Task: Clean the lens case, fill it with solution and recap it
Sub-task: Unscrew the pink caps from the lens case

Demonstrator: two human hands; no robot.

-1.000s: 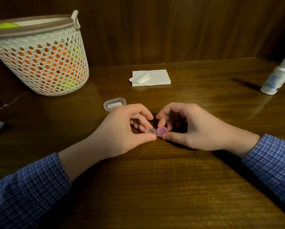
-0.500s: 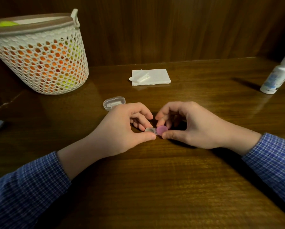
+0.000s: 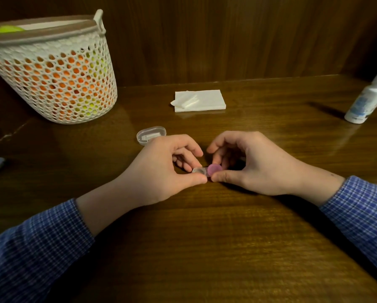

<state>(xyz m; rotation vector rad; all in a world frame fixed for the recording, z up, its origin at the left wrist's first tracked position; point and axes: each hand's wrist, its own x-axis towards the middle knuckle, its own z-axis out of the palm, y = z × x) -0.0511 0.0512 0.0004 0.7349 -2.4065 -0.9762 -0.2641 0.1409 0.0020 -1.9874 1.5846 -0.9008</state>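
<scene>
A small lens case sits low over the wooden table at the centre, clear on its left half, with a pink round cap on its right half. My left hand pinches the clear left end between thumb and fingers. My right hand grips the pink cap with thumb and curled fingers. Most of the case is hidden by my fingers. A white solution bottle with a white cap stands at the far right edge of the table.
A folded white tissue lies at the back centre. A small clear plastic box sits just behind my left hand. A white mesh basket with orange and green contents stands at the back left. A wooden wall closes off the back.
Both hands stay on the lens case in nearly the same place; the fingers of my right hand have shifted slightly on the pink cap.
</scene>
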